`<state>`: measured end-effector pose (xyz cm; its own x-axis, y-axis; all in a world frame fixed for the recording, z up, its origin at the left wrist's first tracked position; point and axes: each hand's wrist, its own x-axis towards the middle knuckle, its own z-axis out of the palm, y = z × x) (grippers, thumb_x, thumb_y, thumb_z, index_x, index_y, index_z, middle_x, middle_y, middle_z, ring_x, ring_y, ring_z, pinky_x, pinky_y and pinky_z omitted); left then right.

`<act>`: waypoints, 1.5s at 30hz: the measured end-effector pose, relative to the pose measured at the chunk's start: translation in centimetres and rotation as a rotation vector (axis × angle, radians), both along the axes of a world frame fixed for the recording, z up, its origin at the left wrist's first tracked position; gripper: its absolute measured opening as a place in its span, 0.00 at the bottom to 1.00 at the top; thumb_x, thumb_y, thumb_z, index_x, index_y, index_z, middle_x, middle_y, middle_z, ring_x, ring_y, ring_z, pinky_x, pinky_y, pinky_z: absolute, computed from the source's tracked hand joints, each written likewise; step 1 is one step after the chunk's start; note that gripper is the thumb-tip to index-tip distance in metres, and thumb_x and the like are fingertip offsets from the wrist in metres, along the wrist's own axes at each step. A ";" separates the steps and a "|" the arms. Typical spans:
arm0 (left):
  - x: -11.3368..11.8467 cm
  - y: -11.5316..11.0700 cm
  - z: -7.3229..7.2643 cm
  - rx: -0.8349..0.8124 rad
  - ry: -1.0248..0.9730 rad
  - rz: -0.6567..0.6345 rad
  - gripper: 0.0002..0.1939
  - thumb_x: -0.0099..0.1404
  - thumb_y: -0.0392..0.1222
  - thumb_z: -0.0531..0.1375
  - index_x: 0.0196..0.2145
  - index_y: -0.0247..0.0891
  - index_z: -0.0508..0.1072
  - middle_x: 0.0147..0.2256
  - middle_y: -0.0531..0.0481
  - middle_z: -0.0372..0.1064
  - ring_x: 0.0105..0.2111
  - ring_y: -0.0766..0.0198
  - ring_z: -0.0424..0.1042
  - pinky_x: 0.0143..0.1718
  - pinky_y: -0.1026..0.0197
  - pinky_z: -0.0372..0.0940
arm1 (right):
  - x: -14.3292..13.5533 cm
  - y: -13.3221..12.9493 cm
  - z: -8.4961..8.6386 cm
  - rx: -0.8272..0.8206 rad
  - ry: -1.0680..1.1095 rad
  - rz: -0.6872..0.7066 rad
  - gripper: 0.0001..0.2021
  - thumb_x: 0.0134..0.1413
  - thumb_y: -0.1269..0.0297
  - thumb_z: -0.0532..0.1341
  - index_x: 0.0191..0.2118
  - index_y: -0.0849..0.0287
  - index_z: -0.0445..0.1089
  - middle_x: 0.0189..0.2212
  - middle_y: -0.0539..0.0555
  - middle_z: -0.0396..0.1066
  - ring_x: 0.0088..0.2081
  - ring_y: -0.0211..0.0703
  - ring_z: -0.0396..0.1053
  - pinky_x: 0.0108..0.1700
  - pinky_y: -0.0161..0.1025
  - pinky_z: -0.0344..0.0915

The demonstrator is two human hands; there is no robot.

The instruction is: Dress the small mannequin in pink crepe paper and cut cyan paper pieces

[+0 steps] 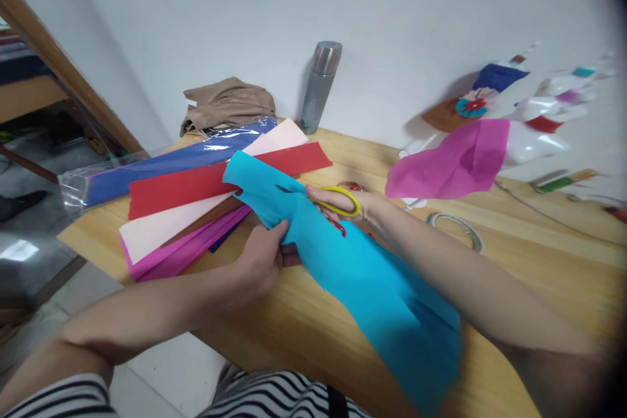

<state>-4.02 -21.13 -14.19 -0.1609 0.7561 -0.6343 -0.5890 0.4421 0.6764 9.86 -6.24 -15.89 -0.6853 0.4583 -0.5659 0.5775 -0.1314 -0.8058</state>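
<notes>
A long turquoise sheet [337,258] stretches from the middle of the view down to the lower right, over the wooden table. My left hand [267,251] pinches its near edge, thumb on top and fingers underneath. My right hand [337,202] is closed on scissors with a yellow handle [349,201], and a red part of them shows lower down. A dark bit of the blades shows against the sheet, left of my right hand. Part of my right hand's fingers is hidden by the sheet and the handle.
Red [181,189], pale pink and magenta strips and a wrapped blue roll [171,166] lie left. Behind stand a flask [321,88] and a brown cloth [228,104]. Right are a tape roll [455,230], a magenta sheet [453,163] on a white bottle-like form, and other decorated forms.
</notes>
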 end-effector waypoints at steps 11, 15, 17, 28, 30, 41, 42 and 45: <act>-0.4 0.4 -0.7 0.022 0.033 0.112 0.19 0.72 0.34 0.59 0.59 0.33 0.74 0.52 0.40 0.79 0.43 0.54 0.81 0.44 0.55 0.78 | 1.5 1.0 -1.7 -0.086 0.200 -0.009 0.34 0.49 0.26 0.61 0.26 0.57 0.60 0.13 0.45 0.57 0.16 0.35 0.60 0.16 0.31 0.59; -1.5 1.2 -1.1 0.015 0.109 0.158 0.22 0.71 0.34 0.61 0.61 0.33 0.72 0.60 0.40 0.73 0.57 0.49 0.75 0.58 0.49 0.73 | 3.7 -0.3 -1.6 -0.110 0.238 -0.045 0.31 0.56 0.30 0.59 0.27 0.58 0.62 0.16 0.46 0.60 0.16 0.34 0.60 0.16 0.31 0.59; -1.9 1.4 -1.4 0.023 0.120 0.168 0.22 0.71 0.34 0.61 0.61 0.34 0.73 0.61 0.40 0.72 0.59 0.49 0.73 0.60 0.49 0.71 | 4.8 -1.1 -1.7 -0.120 0.247 -0.072 0.29 0.63 0.34 0.54 0.31 0.59 0.65 0.15 0.45 0.59 0.15 0.35 0.58 0.16 0.31 0.58; 0.0 -1.6 -1.2 -0.066 0.084 0.047 0.22 0.69 0.33 0.62 0.60 0.32 0.72 0.61 0.38 0.72 0.61 0.44 0.72 0.63 0.42 0.68 | 10.9 -2.8 -2.1 -0.161 0.254 0.031 0.25 0.66 0.43 0.52 0.36 0.61 0.73 0.23 0.57 0.73 0.15 0.35 0.59 0.18 0.33 0.53; 0.5 -2.2 -1.3 -0.082 0.064 0.044 0.21 0.70 0.33 0.62 0.60 0.32 0.72 0.60 0.37 0.73 0.61 0.45 0.72 0.63 0.42 0.68 | 10.8 -2.9 -1.7 -0.153 0.213 0.042 0.25 0.67 0.43 0.51 0.37 0.61 0.72 0.23 0.57 0.73 0.15 0.35 0.59 0.18 0.34 0.53; 2.3 -3.1 -0.1 -0.181 -0.096 0.108 0.19 0.75 0.33 0.56 0.61 0.35 0.72 0.52 0.44 0.79 0.44 0.57 0.81 0.35 0.62 0.77 | 6.9 -2.2 0.1 -0.129 0.080 0.135 0.33 0.55 0.28 0.58 0.34 0.60 0.68 0.21 0.52 0.71 0.15 0.35 0.60 0.15 0.32 0.55; 2.4 -3.0 0.0 -0.188 -0.119 0.126 0.19 0.75 0.33 0.56 0.61 0.34 0.72 0.52 0.43 0.79 0.40 0.60 0.81 0.33 0.63 0.76 | 6.7 -2.2 0.1 -0.126 0.074 0.116 0.32 0.55 0.29 0.59 0.31 0.59 0.67 0.19 0.51 0.68 0.16 0.35 0.60 0.16 0.32 0.56; 2.8 -3.0 -0.1 -0.181 -0.178 0.162 0.19 0.75 0.32 0.56 0.61 0.32 0.72 0.49 0.42 0.80 0.31 0.65 0.79 0.31 0.65 0.75 | 5.8 -2.3 0.3 -0.108 0.065 0.032 0.30 0.59 0.33 0.59 0.24 0.57 0.60 0.13 0.45 0.56 0.15 0.35 0.59 0.19 0.32 0.58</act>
<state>-1.26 -24.11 -14.28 -0.1441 0.6016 -0.7857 -0.7640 0.4370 0.4747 15.70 -8.54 -15.64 -0.7355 0.3746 -0.5645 0.5297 -0.2016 -0.8239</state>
